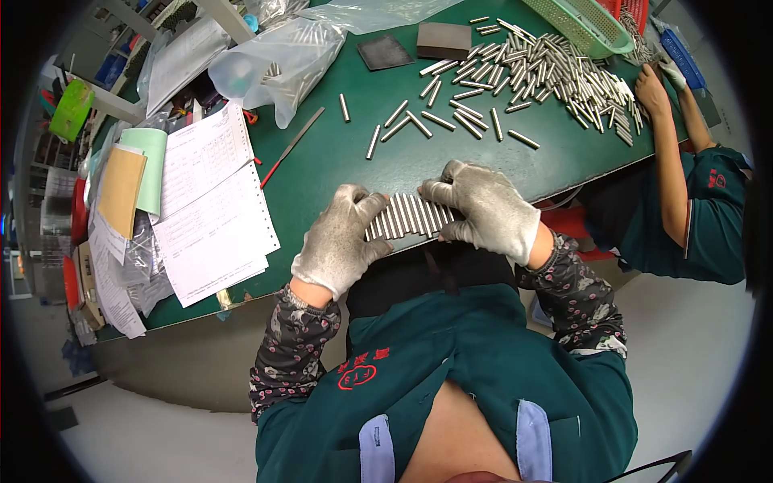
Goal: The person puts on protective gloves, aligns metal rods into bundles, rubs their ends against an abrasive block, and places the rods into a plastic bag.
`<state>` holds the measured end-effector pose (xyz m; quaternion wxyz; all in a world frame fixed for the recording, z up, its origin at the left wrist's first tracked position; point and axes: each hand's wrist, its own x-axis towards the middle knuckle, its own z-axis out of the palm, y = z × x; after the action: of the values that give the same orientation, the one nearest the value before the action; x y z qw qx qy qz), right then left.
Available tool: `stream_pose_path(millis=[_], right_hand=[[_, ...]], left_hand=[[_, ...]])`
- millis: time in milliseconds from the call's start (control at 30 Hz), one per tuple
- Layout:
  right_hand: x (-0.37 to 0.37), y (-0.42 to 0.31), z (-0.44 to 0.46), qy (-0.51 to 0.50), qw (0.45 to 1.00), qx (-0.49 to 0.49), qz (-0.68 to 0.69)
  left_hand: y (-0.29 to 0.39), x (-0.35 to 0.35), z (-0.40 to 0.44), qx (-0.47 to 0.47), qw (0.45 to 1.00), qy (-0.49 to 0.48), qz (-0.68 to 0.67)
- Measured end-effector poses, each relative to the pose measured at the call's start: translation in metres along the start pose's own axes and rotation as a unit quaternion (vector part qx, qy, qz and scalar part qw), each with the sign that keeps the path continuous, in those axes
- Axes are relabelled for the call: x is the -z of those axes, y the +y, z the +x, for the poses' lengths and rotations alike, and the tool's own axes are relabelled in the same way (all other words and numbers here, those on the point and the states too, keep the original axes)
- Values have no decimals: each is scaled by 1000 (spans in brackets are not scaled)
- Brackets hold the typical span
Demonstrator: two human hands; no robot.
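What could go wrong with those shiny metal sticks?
The row of metal pins lies near the edge of the table, so some might roll off. If the left hand and right hand loosened, the row could spread apart. Loose pins lying beyond the hands might get mixed in.

rod row (partly) behind fingers

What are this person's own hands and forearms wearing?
The left hand and right hand wear pale grey fabric gloves with darker smudges, ending at the wrists. Dark sleeves with a small pink and pale print cover the forearms.
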<state>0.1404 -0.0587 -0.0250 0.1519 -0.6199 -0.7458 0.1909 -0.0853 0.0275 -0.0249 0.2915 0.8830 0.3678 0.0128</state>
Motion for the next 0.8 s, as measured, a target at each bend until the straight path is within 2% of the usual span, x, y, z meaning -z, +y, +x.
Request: stream_pose_path(millis=[67, 167, 233, 433, 500, 567, 633, 667, 733, 800], right_hand=[[-2, 0, 2, 5, 1000, 12, 1], [9, -17, 5, -20, 999, -31, -23], [5, -16, 5, -6, 999, -11, -43], [-1, -15, 2, 34, 999, -5, -42], [4, -9, -3, 77, 997, -4, -28], [18, 3, -10, 116, 992, -7, -46], [25, 29, -18, 222, 969, -88, -69], [28, 46, -20, 244, 954, -122, -126], [35, 70, -24, 200, 944, -161, -205], [37, 92, -24, 188, 958, -111, -188]], left_hand=[[1, -2, -4, 13, 1000, 9, 4], [13, 3, -7, 33, 999, 9, 33], [27, 6, -5, 52, 997, 1, 65], [26, -5, 0, 8, 996, 34, 83], [23, -6, -2, -2, 996, 41, 82], [22, -7, -3, -3, 995, 51, 87], [24, -4, -5, 14, 995, 47, 90], [24, -3, -5, 15, 995, 45, 85], [22, -5, -5, 19, 994, 50, 92], [22, -5, -4, 18, 994, 52, 97]])
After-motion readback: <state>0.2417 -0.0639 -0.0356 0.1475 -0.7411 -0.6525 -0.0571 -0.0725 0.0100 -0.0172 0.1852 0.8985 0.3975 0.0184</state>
